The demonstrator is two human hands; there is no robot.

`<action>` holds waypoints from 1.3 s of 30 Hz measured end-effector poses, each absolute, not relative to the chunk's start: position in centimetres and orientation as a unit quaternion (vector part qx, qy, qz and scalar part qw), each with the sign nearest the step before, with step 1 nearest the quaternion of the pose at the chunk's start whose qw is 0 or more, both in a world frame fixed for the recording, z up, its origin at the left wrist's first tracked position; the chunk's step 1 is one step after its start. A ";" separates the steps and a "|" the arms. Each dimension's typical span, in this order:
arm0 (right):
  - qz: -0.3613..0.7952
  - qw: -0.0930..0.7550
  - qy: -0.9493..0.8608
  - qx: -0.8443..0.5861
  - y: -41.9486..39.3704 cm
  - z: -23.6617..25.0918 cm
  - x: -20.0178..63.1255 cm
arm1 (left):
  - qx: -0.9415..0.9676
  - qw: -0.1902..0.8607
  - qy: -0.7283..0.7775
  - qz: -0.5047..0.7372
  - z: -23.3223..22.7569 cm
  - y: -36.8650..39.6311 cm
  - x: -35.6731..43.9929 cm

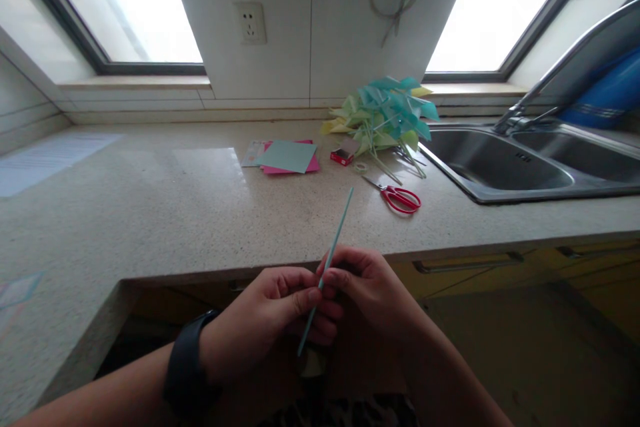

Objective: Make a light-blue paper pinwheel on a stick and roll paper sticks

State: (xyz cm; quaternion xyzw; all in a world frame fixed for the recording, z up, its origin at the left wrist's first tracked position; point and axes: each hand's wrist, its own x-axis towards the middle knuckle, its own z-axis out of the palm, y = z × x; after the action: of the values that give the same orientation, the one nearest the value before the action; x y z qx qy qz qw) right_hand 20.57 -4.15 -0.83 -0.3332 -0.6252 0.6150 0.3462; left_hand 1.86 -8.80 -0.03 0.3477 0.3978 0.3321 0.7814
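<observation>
A thin light-blue stick [339,230], which looks like rolled paper, slants up and to the right in front of the counter edge. My left hand [283,303] pinches its lower half between thumb and fingers. Just above, touching the left fingertips, my right hand [363,280] closes on the same stick. Red-handled scissors [400,199] lie on the counter beyond my right hand, blades toward the left. Near them are a small roll of tape [361,167] and an open red box [342,157].
Light-blue and pink paper sheets [290,157] are stacked on the counter [175,213]. A bunch of blue and yellow-green paper pinwheels [385,113] lies against the wall. A steel sink [480,197] with a tap [515,117] is at the right. Printed sheets [50,157] lie far left.
</observation>
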 end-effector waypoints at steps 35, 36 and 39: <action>0.520 0.364 -0.618 -0.464 -5.4 -0.1 19.0 | 0.376 0.667 0.508 0.394 0.9 -8.3 1.4; 0.527 0.363 -0.614 -0.462 -5.5 -0.1 19.0 | 0.378 0.667 0.507 0.395 0.8 -8.3 1.4; 0.533 0.365 -0.610 -0.460 -5.5 0.1 19.0 | 0.390 0.661 0.505 0.395 0.5 -8.3 1.3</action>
State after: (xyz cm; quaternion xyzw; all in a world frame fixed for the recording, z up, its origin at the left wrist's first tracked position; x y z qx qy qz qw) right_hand 18.98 -5.54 0.05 -0.4597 -0.6096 0.5329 0.3649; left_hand 1.26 -8.33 0.49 0.3900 0.5049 0.3955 0.6608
